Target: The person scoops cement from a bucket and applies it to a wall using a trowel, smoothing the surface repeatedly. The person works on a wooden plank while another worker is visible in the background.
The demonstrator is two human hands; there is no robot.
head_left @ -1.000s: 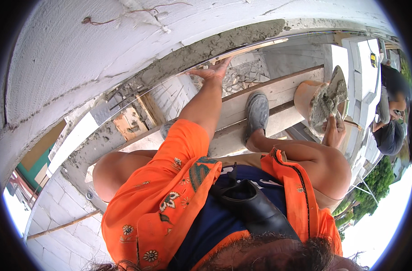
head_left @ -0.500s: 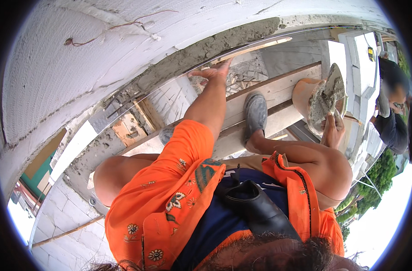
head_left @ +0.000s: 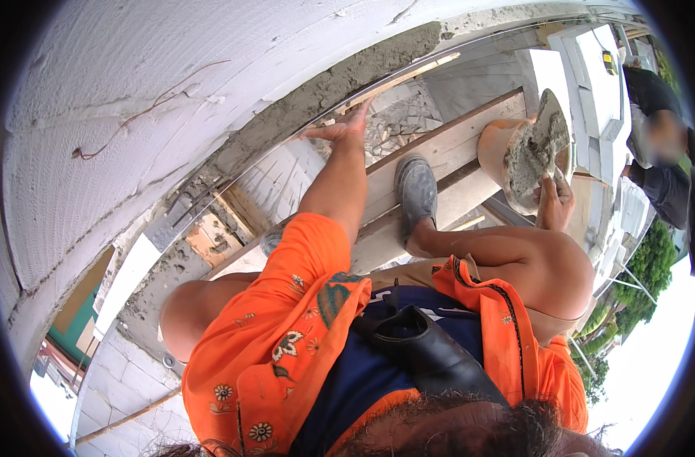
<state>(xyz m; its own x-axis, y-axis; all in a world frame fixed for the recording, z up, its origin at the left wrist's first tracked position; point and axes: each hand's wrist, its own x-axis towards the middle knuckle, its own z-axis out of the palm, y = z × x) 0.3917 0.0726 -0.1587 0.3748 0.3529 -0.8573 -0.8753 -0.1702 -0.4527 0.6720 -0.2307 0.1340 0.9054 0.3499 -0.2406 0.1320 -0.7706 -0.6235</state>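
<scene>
My left hand [head_left: 338,129] reaches out to a long wooden strip [head_left: 408,78] along the lower edge of the wall. Its thumb and fingers are spread against the strip's underside, and some fingertips are hidden. In my right hand [head_left: 556,201] is the handle of a trowel [head_left: 551,112], its blade pointing up and away and carrying wet grey mortar [head_left: 544,146]. The trowel is over the mouth of a mortar-caked bucket [head_left: 493,145], which stands at the far end of the planks. Mortar also shows inside the bucket.
Wooden planks [head_left: 455,138] lie under my shoe [head_left: 417,190], with gaps beside them showing rubble below. A white block wall [head_left: 126,84] curves across the far side, with a wet mortar band [head_left: 317,87]. White blocks [head_left: 587,76] and another person [head_left: 659,167] are at right.
The whole view has shifted, so the bucket, planks and hands appear slightly further left and up. Both hands keep about the same places relative to the strip and bucket.
</scene>
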